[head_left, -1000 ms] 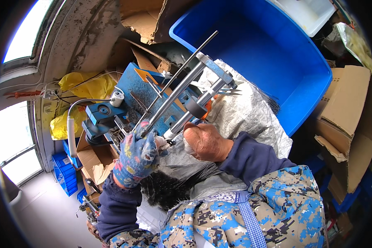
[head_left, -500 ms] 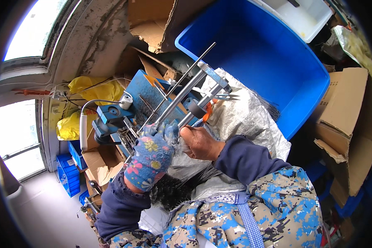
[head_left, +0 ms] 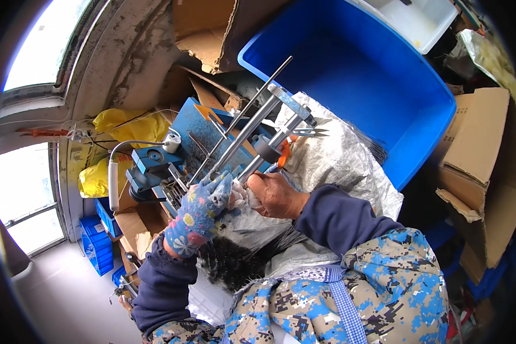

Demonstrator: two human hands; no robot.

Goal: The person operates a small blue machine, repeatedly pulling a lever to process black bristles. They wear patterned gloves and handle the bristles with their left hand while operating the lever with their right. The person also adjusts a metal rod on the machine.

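A blue floral knit glove covers my left hand (head_left: 202, 207), whose fingers curl beside the lower ends of the machine's metal rods (head_left: 247, 135). Bare and closed in a pinch, my right hand (head_left: 276, 195) is at the foot of the thicker rod with the dark collar (head_left: 267, 148). Crumpled whitish material (head_left: 242, 197) shows between the two hands; I cannot tell which fingers grip it. What lies inside the left fingers is hidden. Scissors (head_left: 311, 132) with orange handles rest just beyond the rods. Below the hands are a black bristly mass (head_left: 229, 262) and thin dark strands.
Behind the rods stands the blue machine bed (head_left: 190, 123), with a blue motor-like block (head_left: 155, 157) at its left. A white woven sack (head_left: 338, 152) and a large blue bin (head_left: 424, 143) are at the right, near an open cardboard box (head_left: 476, 143). Yellow bags (head_left: 123, 123) hang by the wall.
My left hand has moved slightly left and down, its wrist turning. The whitish material between the hands shows more now. My right hand keeps nearly the same place; the view has shifted a little.
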